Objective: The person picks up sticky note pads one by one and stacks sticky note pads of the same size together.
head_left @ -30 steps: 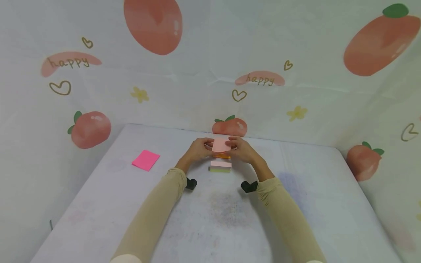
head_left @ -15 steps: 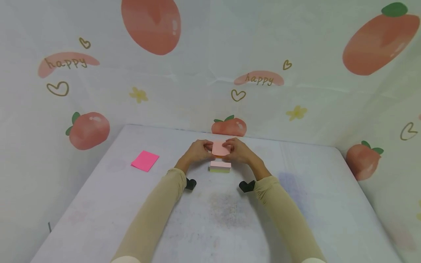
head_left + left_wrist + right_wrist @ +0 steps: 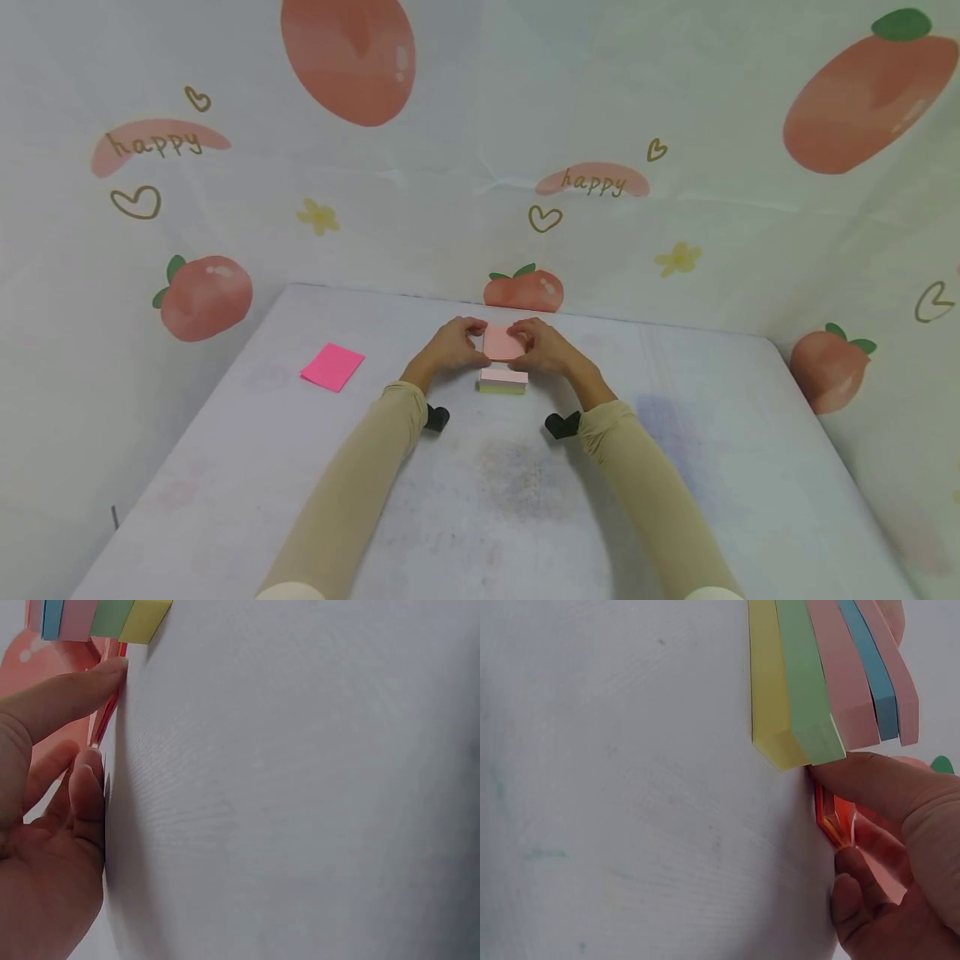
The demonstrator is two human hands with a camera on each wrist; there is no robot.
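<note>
two hands frame one pile [image 3: 504,343] near the far edge of the table [image 3: 480,508]. our left hand [image 3: 453,343] pinches its left side, thumb at the near corner and fingers at the far one; our right hand [image 3: 547,346] pinches the right side likewise, fingertips curled over the edge. the pile is pale pink on top, with red and orange edges beneath in the wrist views; we cannot tell whether its underside touches the table.

just nearer to us stands a stack [image 3: 806,690], banded upward from the table in yellow, green, pink, blue and pink. our right thumb overlaps it in the right wrist view, but we cannot tell if they touch. well to the left lies a hot-pink note [image 3: 332,367]. we wear beige sleeves [image 3: 645,492], and behind everything hangs a white backdrop [image 3: 465,92] printed with peaches.
</note>
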